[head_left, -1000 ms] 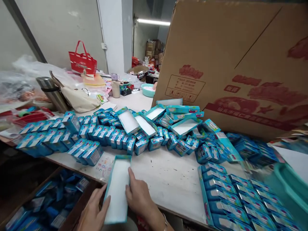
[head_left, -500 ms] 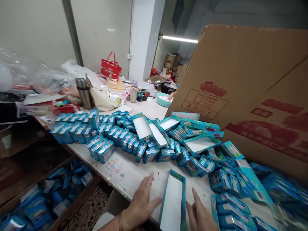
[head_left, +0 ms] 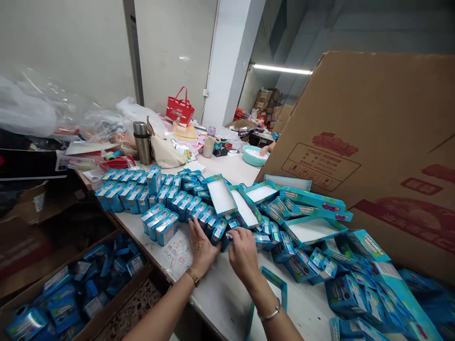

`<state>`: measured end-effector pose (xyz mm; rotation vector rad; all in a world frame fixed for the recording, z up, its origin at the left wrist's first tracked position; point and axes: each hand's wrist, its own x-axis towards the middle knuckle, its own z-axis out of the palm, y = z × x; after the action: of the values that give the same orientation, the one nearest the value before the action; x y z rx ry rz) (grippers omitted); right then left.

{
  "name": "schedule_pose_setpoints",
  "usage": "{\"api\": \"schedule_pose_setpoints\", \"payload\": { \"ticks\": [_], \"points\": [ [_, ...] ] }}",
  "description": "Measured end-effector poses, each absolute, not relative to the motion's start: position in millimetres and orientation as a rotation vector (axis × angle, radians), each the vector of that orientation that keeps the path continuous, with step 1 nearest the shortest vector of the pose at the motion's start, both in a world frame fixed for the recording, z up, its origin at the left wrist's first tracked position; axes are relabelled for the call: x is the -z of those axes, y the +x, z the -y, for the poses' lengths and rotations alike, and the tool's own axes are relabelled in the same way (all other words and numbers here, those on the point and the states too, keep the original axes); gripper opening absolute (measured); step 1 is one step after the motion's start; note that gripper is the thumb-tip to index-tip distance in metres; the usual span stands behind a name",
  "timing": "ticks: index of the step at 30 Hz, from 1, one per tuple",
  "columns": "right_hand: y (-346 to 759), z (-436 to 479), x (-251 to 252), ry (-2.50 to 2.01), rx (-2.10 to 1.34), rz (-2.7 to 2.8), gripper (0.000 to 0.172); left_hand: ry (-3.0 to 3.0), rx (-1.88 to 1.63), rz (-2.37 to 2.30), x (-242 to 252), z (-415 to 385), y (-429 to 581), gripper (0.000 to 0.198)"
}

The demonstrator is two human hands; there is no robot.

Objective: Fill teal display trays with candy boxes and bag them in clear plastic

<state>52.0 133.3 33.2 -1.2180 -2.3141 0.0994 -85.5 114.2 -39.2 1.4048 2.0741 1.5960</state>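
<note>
Rows of small blue boxes [head_left: 177,201] cover the white table [head_left: 227,293]. My left hand [head_left: 201,245] reaches into the near edge of the row, fingers stretched onto the boxes. My right hand [head_left: 243,251] is beside it, fingers curled round a small blue box [head_left: 227,236] at the row's end. An empty blue tray [head_left: 272,289] lies under my right forearm near the table's front edge. More open blue trays [head_left: 222,196] with white insides sit tilted on the pile behind.
A big tilted cardboard carton [head_left: 373,156] fills the right side. A brown box of blue packs [head_left: 71,298] stands on the floor at left. A steel flask [head_left: 142,142], cream bag, red bag and plastic bags crowd the far left. Another person's hand reaches by a teal bowl [head_left: 254,155].
Both hands left the empty tray and reached forward to the row of small boxes. The view swung left and up, and the tray now lies under my right forearm.
</note>
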Motion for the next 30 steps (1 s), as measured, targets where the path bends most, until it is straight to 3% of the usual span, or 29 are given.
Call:
{"api": "schedule_pose_setpoints", "payload": {
  "ticks": [6,12,18,22,30],
  "points": [
    [-8,-157,-53,-0.775,-0.608,2.455,0.048,1.332,-1.674,-2.124,62,-124,-80,0.086],
    [-51,-206,-57,-1.195,-0.580,2.545,0.066,1.214,-1.629,-2.284,67,-134,-65,0.116],
    [-66,-258,-56,-1.242,-0.805,2.658,0.064,1.127,-1.660,-2.177,51,-133,-63,0.116],
    [-70,-279,-51,-1.212,-0.986,2.706,0.053,1.156,-1.643,-2.072,47,-132,-65,0.112],
    [-67,-231,-49,-1.289,-0.997,2.662,0.049,1.152,-1.701,-1.892,56,-98,-80,0.119]
  ]
}}
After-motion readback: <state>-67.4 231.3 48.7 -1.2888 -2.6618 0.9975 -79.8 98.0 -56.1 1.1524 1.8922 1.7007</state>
